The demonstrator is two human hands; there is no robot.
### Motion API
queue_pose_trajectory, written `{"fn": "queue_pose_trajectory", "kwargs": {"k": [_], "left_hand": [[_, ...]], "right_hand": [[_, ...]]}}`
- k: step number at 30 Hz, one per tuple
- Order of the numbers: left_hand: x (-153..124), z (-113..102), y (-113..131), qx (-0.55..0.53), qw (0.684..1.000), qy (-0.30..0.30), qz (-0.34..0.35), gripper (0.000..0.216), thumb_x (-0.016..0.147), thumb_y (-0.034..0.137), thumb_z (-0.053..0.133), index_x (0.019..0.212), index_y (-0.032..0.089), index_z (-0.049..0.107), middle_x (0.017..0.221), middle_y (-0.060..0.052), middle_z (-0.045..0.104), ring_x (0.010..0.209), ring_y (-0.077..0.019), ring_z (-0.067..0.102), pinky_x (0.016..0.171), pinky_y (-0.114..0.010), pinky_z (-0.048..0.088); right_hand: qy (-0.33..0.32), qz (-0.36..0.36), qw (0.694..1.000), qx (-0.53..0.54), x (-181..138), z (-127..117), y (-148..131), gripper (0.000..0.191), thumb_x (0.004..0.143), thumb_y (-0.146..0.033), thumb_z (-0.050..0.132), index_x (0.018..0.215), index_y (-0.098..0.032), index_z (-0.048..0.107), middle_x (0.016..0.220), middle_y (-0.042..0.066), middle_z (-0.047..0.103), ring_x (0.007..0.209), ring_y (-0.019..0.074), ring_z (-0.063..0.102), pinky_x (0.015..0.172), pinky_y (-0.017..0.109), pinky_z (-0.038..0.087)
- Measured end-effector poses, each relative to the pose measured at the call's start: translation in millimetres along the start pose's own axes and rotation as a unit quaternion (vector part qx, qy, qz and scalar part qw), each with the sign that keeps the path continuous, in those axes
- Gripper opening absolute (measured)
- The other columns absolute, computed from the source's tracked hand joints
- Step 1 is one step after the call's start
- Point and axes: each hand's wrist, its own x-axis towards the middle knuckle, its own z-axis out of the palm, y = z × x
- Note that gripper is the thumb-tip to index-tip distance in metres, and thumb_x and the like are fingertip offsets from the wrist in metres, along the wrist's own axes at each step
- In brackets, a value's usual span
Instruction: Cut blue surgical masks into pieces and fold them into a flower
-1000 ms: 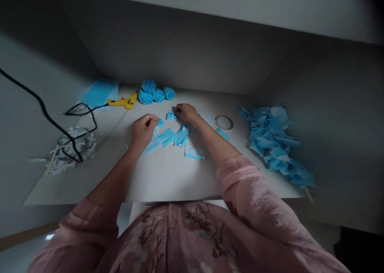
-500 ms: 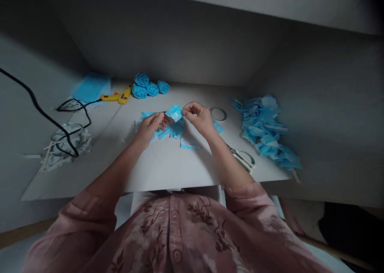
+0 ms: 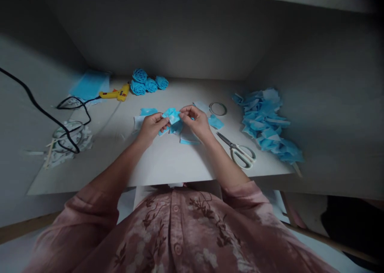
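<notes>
A small folded piece of blue fabric (image 3: 171, 115) is held up between my two hands above the table. My left hand (image 3: 152, 127) pinches its left edge between thumb and fingers. At its right edge, my right hand (image 3: 196, 121) grips it with the fingertips. Beneath the hands lie several cut blue and white pieces, among them a white piece with a blue edge (image 3: 189, 137) and a blue scrap (image 3: 216, 122) to the right. Scissors (image 3: 237, 149) with white handles rest beside my right forearm.
Several blue fabric roses (image 3: 145, 83) sit at the back, near a yellow glue gun (image 3: 115, 93) with a black cord. Flat blue sheets (image 3: 92, 85) and a white scrap pile (image 3: 67, 143) lie left. A wire ring (image 3: 218, 109) and a heap of blue pieces (image 3: 265, 123) are right.
My left hand has closed on the left edge of the blue piece, where it was looser before. My right hand still pinches the other side. The scissors show more fully.
</notes>
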Motion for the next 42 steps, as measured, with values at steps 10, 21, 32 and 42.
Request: {"fn": "queue_pose_trajectory", "kwargs": {"k": [10, 21, 32, 42], "left_hand": [[-4, 2, 4, 0.008, 0.999, -0.039, -0.026, 0.023, 0.073, 0.037, 0.075, 0.068, 0.017, 0.064, 0.061, 0.000, 0.064, 0.052, -0.0084, 0.052, 0.050, -0.022, 0.038], [-4, 2, 0, 0.003, 0.998, -0.068, -0.005, 0.030, 0.089, 0.042, 0.064, 0.073, 0.017, 0.064, 0.068, -0.002, 0.065, 0.057, -0.0092, 0.053, 0.052, -0.022, 0.040], [-3, 3, 2, 0.029, 0.995, -0.096, -0.002, 0.036, 0.083, 0.051, 0.073, 0.076, 0.019, 0.060, 0.068, -0.001, 0.063, 0.056, -0.0091, 0.053, 0.049, -0.022, 0.039], [-4, 1, -1, 0.030, 0.994, -0.100, 0.005, 0.022, 0.082, 0.034, 0.074, 0.077, 0.018, 0.060, 0.065, 0.002, 0.061, 0.053, -0.0084, 0.049, 0.050, -0.023, 0.036]], "right_hand": [[-0.037, 0.089, 0.984, 0.148, -2, 0, 5, 0.058, 0.071, -0.057, 0.088, 0.115, -0.023, 0.072, 0.094, 0.001, 0.072, 0.084, 0.0146, 0.063, 0.077, 0.030, 0.051], [-0.033, 0.085, 0.983, 0.159, -1, -1, 13, 0.062, 0.065, -0.057, 0.093, 0.111, -0.023, 0.072, 0.079, -0.003, 0.063, 0.073, 0.0116, 0.055, 0.070, 0.028, 0.048], [-0.024, 0.087, 0.987, 0.130, -2, 2, 13, 0.059, 0.067, -0.059, 0.090, 0.111, -0.024, 0.073, 0.081, -0.002, 0.062, 0.074, 0.0131, 0.056, 0.071, 0.030, 0.051], [-0.026, 0.083, 0.988, 0.126, -2, 1, 16, 0.058, 0.069, -0.057, 0.089, 0.112, -0.023, 0.073, 0.083, -0.002, 0.063, 0.075, 0.0127, 0.057, 0.072, 0.030, 0.050]]}}
